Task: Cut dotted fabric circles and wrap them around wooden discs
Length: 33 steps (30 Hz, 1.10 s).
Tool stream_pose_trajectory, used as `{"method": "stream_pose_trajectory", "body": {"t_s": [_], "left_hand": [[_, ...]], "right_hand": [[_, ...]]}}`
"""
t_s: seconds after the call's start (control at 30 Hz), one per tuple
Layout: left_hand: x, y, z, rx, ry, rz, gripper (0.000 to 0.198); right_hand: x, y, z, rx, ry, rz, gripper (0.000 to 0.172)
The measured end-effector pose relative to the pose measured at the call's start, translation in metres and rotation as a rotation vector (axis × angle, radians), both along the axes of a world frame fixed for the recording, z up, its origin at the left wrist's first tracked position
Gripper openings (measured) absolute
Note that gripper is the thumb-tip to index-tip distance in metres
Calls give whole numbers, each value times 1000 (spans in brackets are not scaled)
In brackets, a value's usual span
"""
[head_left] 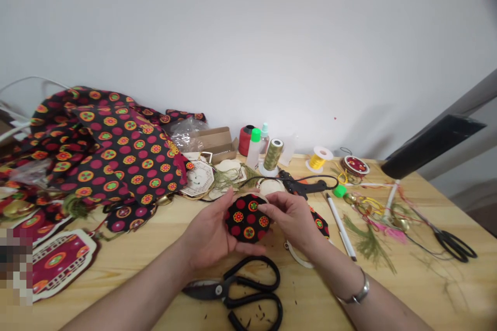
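Note:
Between my hands is a small round piece covered in black fabric with red, orange and green flower dots [248, 219]; a pale rim shows along its upper edge. My left hand [213, 230] cradles it from the left and below, fingers curled round its back. At its upper right edge, my right hand [289, 217] pinches the rim between thumb and fingers. Black-handled scissors [223, 289] lie on the table just below my hands. Partly hidden behind my right wrist are another patterned fabric piece [320, 223] and a pale ring [298, 256].
Bunched patterned fabric [128, 150] fills the back left, near decorated octagonal panels [64, 261]. Along the wall stand a green thread cone [274, 154], a green-capped bottle [254, 147] and a yellow spool [319, 159]. A glue gun [303, 185], white pen [341, 227] and second scissors [454, 244] lie rightward.

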<state>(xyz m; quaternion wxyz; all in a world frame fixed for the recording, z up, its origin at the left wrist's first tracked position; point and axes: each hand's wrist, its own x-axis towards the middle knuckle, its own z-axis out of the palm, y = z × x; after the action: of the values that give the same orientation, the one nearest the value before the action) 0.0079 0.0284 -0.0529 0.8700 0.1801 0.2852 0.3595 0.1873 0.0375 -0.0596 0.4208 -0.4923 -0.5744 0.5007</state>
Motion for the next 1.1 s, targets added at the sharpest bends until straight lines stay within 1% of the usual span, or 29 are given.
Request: {"method": "stream_pose_trajectory", "body": {"t_s": [0.1, 0.2, 0.27, 0.3, 0.37, 0.43, 0.53, 0.77, 1.1], "left_hand": [[0, 0, -3, 21, -20, -5, 44], [1, 0, -5, 10, -40, 11, 40], [1, -1, -4, -1, -54, 20, 40], [2, -1, -4, -4, -55, 22, 40], [2, -1, -3, -4, -44, 28, 40], [3, -2, -2, 1, -33, 31, 41], [3, -3, -4, 8, -16, 35, 42], [5, -4, -7, 29, -10, 32, 39], [6, -5, -4, 58, 71, 29, 36]], "right_hand": [[1, -2, -1, 89, -139, 5, 15], [3, -3, -2, 279, -296, -85, 12], [4, -2, -2, 437, -338, -143, 17], [5, -1, -3, 498, -344, -155, 16], [6, -1, -3, 564, -349, -146, 10], [6, -2, -3, 581, -363, -130, 6], [6, -3, -2, 585, -386, -123, 5], [6, -4, -1, 630, -462, -111, 9], [5, -6, 1, 646, -547, -71, 14]]}}
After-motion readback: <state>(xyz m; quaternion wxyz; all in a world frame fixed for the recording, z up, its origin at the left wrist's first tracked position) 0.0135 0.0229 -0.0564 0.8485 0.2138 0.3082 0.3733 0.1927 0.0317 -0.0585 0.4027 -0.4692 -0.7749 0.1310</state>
